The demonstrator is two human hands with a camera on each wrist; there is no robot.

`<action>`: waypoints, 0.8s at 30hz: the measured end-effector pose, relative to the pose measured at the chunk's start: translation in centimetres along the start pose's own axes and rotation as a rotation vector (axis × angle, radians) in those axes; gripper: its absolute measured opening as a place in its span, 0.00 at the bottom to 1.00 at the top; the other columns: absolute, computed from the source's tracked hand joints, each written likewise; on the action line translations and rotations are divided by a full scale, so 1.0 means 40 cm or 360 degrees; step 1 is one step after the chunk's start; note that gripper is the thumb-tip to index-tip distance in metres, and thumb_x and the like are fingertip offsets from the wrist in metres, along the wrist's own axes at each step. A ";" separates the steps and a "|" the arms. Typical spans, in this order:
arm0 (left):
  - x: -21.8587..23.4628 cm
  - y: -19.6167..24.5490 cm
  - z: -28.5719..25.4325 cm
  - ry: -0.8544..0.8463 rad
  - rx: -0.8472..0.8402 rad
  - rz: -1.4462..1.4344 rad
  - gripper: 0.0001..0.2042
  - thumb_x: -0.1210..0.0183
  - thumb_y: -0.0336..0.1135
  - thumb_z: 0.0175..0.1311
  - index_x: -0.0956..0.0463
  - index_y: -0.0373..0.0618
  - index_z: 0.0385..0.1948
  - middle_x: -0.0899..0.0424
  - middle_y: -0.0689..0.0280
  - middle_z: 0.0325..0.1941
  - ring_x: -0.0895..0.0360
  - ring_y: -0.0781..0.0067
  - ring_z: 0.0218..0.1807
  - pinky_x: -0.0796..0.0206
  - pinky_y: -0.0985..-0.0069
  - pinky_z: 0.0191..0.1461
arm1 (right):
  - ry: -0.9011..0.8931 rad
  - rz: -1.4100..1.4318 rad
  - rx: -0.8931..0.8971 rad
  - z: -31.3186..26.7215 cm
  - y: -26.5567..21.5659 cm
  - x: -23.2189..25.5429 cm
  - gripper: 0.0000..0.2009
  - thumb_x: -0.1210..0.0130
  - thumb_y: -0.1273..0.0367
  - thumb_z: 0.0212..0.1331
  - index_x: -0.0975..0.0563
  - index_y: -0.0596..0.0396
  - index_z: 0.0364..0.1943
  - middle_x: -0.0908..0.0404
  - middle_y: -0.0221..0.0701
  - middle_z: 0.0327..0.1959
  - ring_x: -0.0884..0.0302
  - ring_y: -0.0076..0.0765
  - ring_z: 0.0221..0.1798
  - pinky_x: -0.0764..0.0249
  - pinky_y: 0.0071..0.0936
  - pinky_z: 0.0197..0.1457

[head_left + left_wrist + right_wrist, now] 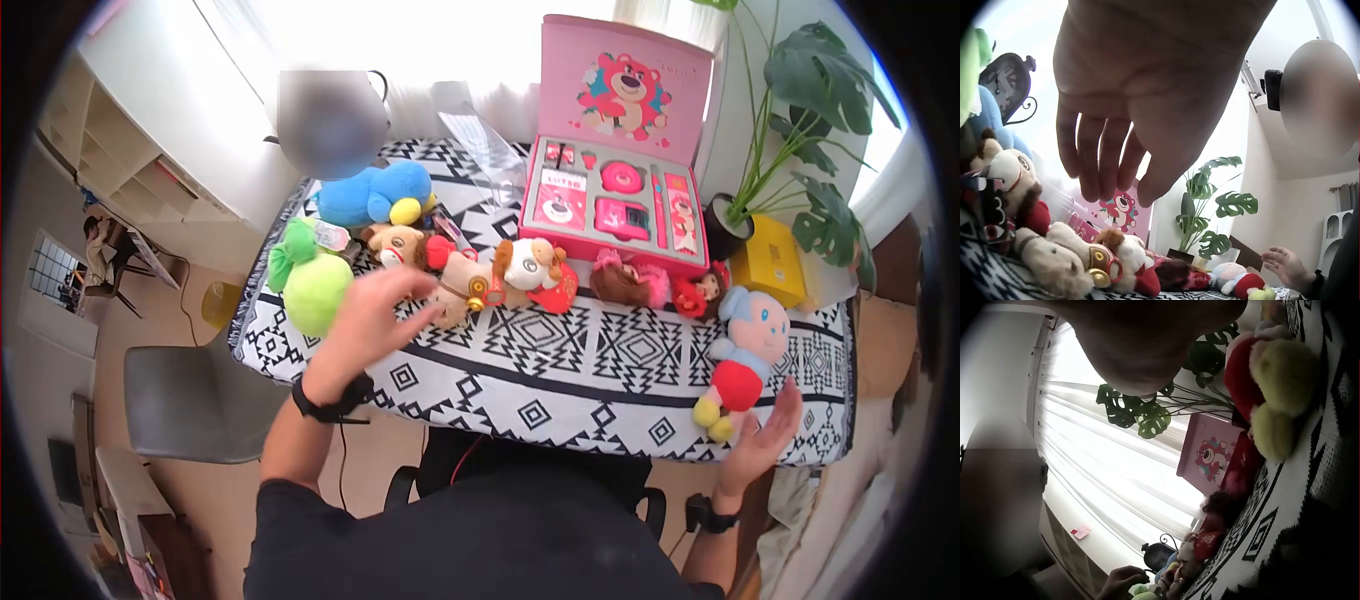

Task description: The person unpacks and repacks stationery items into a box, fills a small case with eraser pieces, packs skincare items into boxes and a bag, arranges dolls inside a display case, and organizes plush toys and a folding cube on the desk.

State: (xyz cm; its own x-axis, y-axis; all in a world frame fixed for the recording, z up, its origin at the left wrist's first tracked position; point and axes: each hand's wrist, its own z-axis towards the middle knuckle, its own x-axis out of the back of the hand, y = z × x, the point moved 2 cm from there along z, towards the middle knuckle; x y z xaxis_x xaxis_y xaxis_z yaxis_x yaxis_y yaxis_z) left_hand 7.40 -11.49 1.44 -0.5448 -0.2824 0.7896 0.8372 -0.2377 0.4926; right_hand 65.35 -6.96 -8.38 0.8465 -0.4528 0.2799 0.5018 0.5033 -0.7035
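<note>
Fingers loosely bent and holding nothing, my left hand hovers over the front left of the table, between a green plush toy and a beige plush dog with a gold bell. In the left wrist view its fingers hang above the row of plush toys. My right hand is at the front right edge, palm turned inward and fingers spread, beside the yellow feet of a blue-headed plush doll in red shorts. A brown-and-white plush dog with a red pouch lies mid-row.
Behind the row stands an opened pink gift box with its lid upright. A blue plush lies at the back left. Two small dolls, one a brown-haired doll, lie before the box. A yellow box and a potted plant stand at right.
</note>
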 end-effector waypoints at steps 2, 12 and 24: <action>-0.001 -0.018 0.101 -0.0015 -0.0167 0.0154 0.10 0.21 0.28 0.67 0.10 0.38 0.47 0.06 0.59 0.39 0.07 0.60 0.41 0.16 0.67 0.49 | -0.0234 -0.0123 0.0186 -0.042 -0.068 -0.048 0.41 0.30 0.65 0.79 0.40 0.62 0.88 0.27 0.55 0.85 0.31 0.63 0.88 0.38 0.59 0.92; -0.240 -0.252 0.518 -0.0226 0.1262 -0.0802 0.32 0.28 0.62 0.78 0.13 0.36 0.60 0.06 0.62 0.47 0.10 0.74 0.42 0.16 0.73 0.45 | -0.0833 0.0018 0.0820 -0.109 -0.130 -0.161 0.40 0.23 0.69 0.70 0.32 0.58 0.83 0.18 0.55 0.75 0.18 0.72 0.75 0.21 0.66 0.79; -0.196 -0.200 0.524 0.0045 0.1124 -0.1307 0.06 0.32 0.32 0.81 0.14 0.38 0.47 0.03 0.58 0.46 0.26 0.87 0.27 0.35 0.81 0.29 | -0.0872 0.0060 0.0701 -0.129 -0.113 -0.154 0.37 0.24 0.71 0.71 0.32 0.60 0.81 0.19 0.56 0.74 0.19 0.73 0.76 0.23 0.66 0.79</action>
State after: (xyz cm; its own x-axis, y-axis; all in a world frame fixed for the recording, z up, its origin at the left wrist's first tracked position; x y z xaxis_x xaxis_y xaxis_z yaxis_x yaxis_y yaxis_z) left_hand 5.99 12.11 -1.01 -0.9451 -0.3045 0.1183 0.0503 0.2223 0.9737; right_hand 56.97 -10.24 -10.28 0.7743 -0.0515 0.6307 0.3976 0.8149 -0.4216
